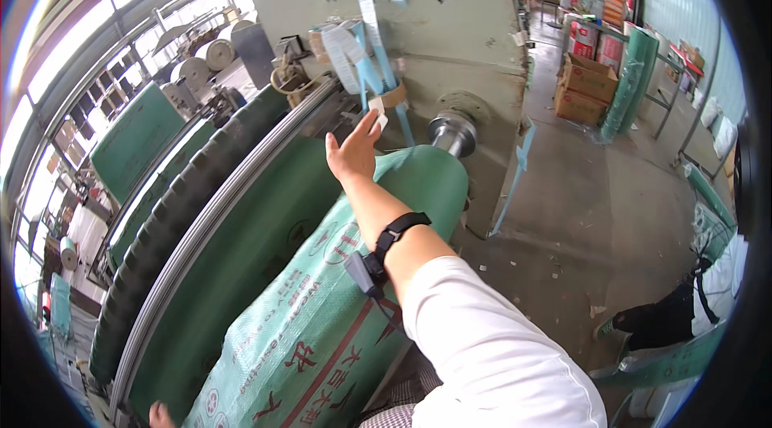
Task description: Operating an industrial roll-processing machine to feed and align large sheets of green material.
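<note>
A large roll of green woven plastic sheeting [322, 291], printed in dark red, lies in front of me on a metal shaft [453, 134]. My right hand [354, 153] is raised above the roll's far end, its thumb spread away from the fingers. Between its fingertips sits a small flat white piece [378, 109], perhaps a label. Just beyond them, a brown ring [394, 96] hangs among strips of blue and white labels [366, 26]. At the lower left edge, only part of my left hand [161, 416] shows beside the roll; its fingers are mostly cut off.
Along the roll's left runs a metal rail [217, 211] with a dark ribbed roller [185, 187] behind it. A beige machine panel [450, 26] stands ahead. Cardboard boxes [585, 86] and a wrapped green roll [631, 82] stand at the right. A person's dark-clad leg [655, 323] shows lower right.
</note>
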Motion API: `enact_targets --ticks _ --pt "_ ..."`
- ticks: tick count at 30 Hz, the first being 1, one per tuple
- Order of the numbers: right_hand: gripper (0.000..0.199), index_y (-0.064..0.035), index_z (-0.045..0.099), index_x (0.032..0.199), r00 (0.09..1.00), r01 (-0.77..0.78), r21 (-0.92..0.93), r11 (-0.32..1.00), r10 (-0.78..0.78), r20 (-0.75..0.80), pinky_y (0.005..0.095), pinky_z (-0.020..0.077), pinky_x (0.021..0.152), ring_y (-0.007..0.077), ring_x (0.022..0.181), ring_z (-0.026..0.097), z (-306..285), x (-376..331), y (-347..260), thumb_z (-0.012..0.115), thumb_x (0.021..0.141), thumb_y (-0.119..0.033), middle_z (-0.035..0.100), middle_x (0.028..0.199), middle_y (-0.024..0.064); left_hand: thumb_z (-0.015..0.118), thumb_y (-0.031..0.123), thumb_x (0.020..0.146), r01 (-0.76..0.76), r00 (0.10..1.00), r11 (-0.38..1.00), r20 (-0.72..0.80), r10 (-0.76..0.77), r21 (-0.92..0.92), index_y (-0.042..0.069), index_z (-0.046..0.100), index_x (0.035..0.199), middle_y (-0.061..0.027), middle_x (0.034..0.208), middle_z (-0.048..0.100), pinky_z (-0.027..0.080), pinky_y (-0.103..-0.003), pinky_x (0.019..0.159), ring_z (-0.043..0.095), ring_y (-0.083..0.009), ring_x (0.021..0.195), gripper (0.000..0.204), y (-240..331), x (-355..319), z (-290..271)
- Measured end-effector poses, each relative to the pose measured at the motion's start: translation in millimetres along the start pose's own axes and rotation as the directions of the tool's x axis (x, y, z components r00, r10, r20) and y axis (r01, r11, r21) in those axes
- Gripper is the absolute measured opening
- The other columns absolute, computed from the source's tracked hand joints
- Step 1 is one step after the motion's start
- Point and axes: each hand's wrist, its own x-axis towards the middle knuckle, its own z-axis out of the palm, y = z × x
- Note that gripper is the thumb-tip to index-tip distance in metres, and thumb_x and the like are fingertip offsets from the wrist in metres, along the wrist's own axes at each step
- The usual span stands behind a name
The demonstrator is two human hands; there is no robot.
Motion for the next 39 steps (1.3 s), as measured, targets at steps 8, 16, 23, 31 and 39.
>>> enact_targets --ticks 8,16,23,31,39 --pt "0.097 0.0016 0.005 0.147 0.307 0.603 0.330 0.726 -0.593 0.744 0.0453 0.0363 0.104 0.0478 0.124 0.040 -111.6 -128.3 -23.1 0.067 0.082 -0.035 0.027 0.145 0.0291 0.033 0.049 0.100 -0.352 0.236 0.900 0.906 0.350 -0.256 0.006 0.051 0.134 -0.0093 0.122 0.062 0.046 -0.037 0.095 0.061 -0.0214 0.108 0.058 377.3 -34.8 118.7" --pt "0.087 -0.0003 0.001 0.149 0.915 0.395 -0.045 0.918 -0.397 -0.067 0.0469 0.0208 0.113 0.0425 0.137 0.022 -143.8 -227.7 125.8 0.046 0.094 -0.050 0.015 0.149 0.0282 0.026 0.066 0.094 0.450 -0.326 0.889 0.942 0.074 0.086 0.008 0.038 0.143 -0.0133 0.140 0.047 0.034 -0.037 0.107 0.044 -0.0228 0.128 0.076 366.0 -39.8 233.7" --pt "0.088 -0.0083 0.028 0.147 0.843 -0.453 0.875 -0.170 0.238 0.482 0.0444 0.0357 0.106 0.0318 0.131 0.039 -95.9 -223.3 130.3 0.031 0.088 -0.074 0.034 0.147 0.0146 0.023 0.067 0.094 0.323 -0.371 0.933 0.928 -0.027 0.156 0.009 0.030 0.147 -0.0137 0.145 0.040 0.027 -0.038 0.113 0.036 -0.0245 0.135 0.079 347.9 -23.6 207.3" --pt "0.092 -0.0013 0.009 0.149 0.887 -0.262 0.780 0.568 0.461 -0.037 0.0443 0.0392 0.103 0.0359 0.127 0.042 -119.8 -214.5 75.4 0.044 0.091 -0.062 0.024 0.149 0.0217 0.075 0.056 0.072 -0.387 -0.205 0.850 0.932 0.297 -0.356 0.004 0.014 0.150 -0.0180 0.152 0.025 0.023 -0.039 0.113 0.024 -0.0300 0.141 0.112 233.8 -7.5 73.5" --pt "0.083 -0.0102 0.026 0.147 0.330 0.876 -0.024 0.483 -0.560 0.760 0.0469 0.0348 0.106 0.0403 0.131 0.038 -139.7 -179.7 -7.7 0.059 0.084 -0.053 0.034 0.146 0.0211 0.064 0.052 0.080 -0.211 0.379 0.861 0.774 0.508 -0.462 0.003 0.034 0.143 -0.0212 0.147 0.034 0.033 -0.043 0.108 0.036 -0.0312 0.134 0.086 269.1 -54.2 33.1"
